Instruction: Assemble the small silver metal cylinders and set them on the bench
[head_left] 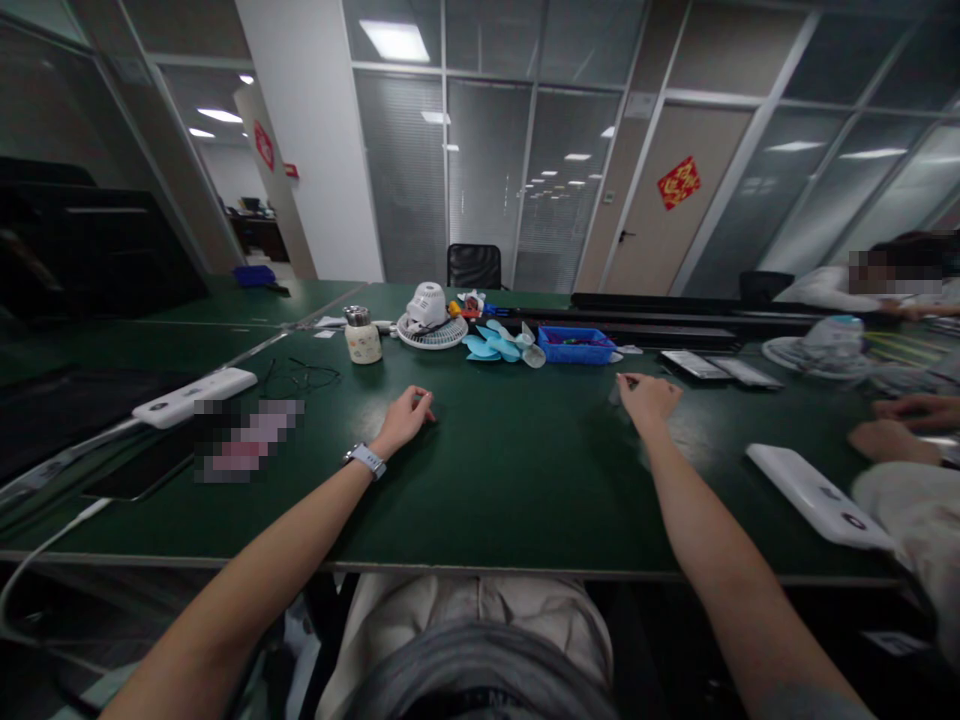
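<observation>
My left hand (407,417) rests low over the green table (517,480), its fingers curled in and nothing visible in them. A grey watch is strapped to that wrist. To the right, my right hand (651,402) has its fingers pinched together. Something faint and see-through shows by its fingertips, too blurred to name. Beyond the hands lie light-blue, petal-shaped pieces (493,343) with clear ones beside them. A blue basket (577,346) with small items stands nearest my right hand. Past my left hand are a cream jar (364,340) and a white fan (429,318).
On the left are a white power strip (196,397), thin dark cables (300,377) and a dark tablet (146,470). A white device (817,495) lies at right, near another person's hands (904,435). Phone-like slabs (694,365) and long black bars (660,325) lie farther back.
</observation>
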